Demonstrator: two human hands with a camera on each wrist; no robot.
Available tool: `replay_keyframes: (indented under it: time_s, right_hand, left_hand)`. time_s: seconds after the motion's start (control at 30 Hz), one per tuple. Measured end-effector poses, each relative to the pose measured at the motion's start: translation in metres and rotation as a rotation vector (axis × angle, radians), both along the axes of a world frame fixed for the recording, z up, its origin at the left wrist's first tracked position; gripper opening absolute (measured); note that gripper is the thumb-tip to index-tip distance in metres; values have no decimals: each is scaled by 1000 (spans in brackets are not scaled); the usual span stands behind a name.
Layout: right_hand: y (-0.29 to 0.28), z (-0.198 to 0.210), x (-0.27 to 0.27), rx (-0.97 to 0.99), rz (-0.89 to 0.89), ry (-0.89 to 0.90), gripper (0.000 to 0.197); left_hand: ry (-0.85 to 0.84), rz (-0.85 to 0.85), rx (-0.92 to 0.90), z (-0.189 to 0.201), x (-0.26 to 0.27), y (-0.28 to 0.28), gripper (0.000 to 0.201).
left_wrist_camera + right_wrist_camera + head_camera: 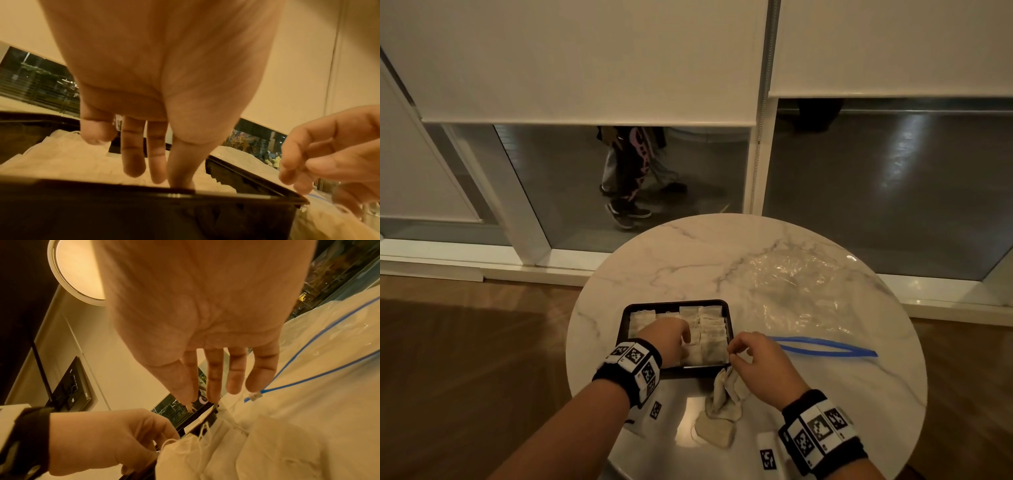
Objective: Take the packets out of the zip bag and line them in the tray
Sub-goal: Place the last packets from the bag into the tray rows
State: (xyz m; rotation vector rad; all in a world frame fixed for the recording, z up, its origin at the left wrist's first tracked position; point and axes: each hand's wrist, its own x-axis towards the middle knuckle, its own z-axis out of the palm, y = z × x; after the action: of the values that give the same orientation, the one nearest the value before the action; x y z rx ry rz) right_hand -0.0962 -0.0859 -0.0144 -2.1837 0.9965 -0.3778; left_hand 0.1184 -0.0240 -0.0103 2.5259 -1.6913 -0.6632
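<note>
Where the round table (825, 383) curves nearest the viewer, the notes begin:

Loose packets (722, 404): small pale fabric-like sachets with thin strings; a few lie heaped on the marble just in front of the tray's near right corner, one flat piece nearest the viewer; they overlap untidily, so no common long axis can be read.

Right hand (760, 359): above that heap, beside the tray's near right corner; right wrist view shows fingers hanging down, nearly straight, thumb and forefinger tips close together; whether a string is pinched between them I cannot tell.

Left hand (671, 339): over the tray's near half; left wrist view shows fingers (133, 159) extended downward, tips touching the packets in the tray; nothing gripped.

Tray (624, 322): black, rectangular, shallow rim; near the table's front edge, left of centre; long side runs left to right.

Packets in tray (710, 329): same pale sachets, overlapped in rows running from near rim to far rim; right column densely stacked, left part looser.

Zip bag (798, 291): clear, crumpled plastic; lies flat on the table right of and beyond the tray; blue zip strip (825, 346) at its near end, parted, running left to right; bag body extends away toward the far rim.

Beyond the table: glass panels with white roller blinds (585, 61); a person's legs (630, 178) visible outside.
</note>
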Motion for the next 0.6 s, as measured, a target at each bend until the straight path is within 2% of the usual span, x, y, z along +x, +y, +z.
replay_keyframes:
  time_s: [0.13, 0.3, 0.37, 0.53, 0.6]
  right_hand:
    - [-2, -3, 1, -14, 2, 40, 13]
    - [0, -7, 2, -26, 11, 88, 17]
    - [1, -8, 2, -23, 12, 103, 15]
    - [0, -12, 2, -8, -1, 81, 11]
    - [1, -13, 2, -8, -3, 77, 10]
  left_hand:
    - [-54, -29, -124, 8, -11, 8, 20]
    - [-134, -205, -47, 4, -38, 27, 39]
    - [-232, -286, -38, -2, -46, 36, 37]
    - [-290, -250, 23, -13, -56, 46, 37]
    - [-281, -178, 24, -18, -55, 44, 40]
